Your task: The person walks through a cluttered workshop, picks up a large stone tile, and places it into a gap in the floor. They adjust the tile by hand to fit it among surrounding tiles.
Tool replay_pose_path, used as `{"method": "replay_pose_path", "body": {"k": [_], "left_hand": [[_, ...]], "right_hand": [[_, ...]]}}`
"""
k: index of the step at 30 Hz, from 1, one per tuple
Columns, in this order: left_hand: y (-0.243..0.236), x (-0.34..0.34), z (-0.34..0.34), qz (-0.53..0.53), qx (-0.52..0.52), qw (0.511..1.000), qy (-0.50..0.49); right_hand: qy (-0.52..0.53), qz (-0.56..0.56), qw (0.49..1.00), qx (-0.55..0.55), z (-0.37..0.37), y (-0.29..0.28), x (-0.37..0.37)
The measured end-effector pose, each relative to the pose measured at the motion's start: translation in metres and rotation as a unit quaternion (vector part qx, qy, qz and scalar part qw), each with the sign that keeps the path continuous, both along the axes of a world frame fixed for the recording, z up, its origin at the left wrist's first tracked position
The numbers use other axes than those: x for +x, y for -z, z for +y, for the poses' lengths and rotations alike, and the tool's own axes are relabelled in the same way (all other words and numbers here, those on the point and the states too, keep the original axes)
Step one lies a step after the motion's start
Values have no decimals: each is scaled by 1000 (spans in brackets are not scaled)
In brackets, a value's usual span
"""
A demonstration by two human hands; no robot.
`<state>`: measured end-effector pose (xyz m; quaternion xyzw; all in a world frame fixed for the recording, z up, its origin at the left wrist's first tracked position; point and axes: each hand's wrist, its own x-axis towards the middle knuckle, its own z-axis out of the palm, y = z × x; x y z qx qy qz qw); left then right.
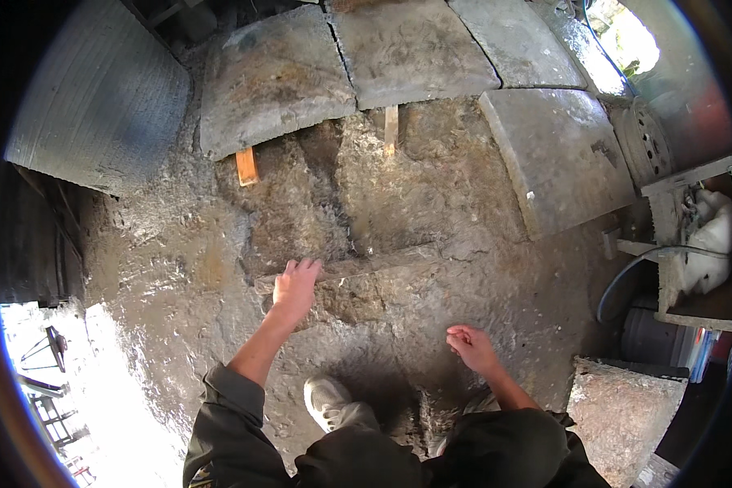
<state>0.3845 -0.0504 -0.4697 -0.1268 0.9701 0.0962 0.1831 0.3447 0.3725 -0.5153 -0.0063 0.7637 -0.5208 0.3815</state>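
Our left hand (296, 286) covers the left end of a long, mud-brown plank (374, 263) toward the dug-up ground's (439, 191) near edge; we cannot tell whether it grips. Our right hand (473, 350) hangs curled.

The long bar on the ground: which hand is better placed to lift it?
Probably the left hand: it is at the long bar, near its left end, while the right hand hangs apart from it, closer to the body.
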Motion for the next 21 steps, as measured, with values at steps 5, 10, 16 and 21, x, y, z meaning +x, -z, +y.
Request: {"method": "replay_pose_path", "body": {"k": [5, 10, 16, 21], "left_hand": [[-4, 3, 12, -21, 9, 1000, 7], [0, -6, 35, -4, 15, 1000, 19], [-3, -8, 46, 10, 12, 1000, 27], [4, -21, 65, 7, 42, 999, -3]], "right_hand": [[-16, 15, 1000, 16, -5, -5, -3], [-17, 11, 999, 25, -3, -9, -1], [-24, 17, 999, 24, -7, -7, -1], [-18, -8, 1000, -4, -9, -8, 2]]}}
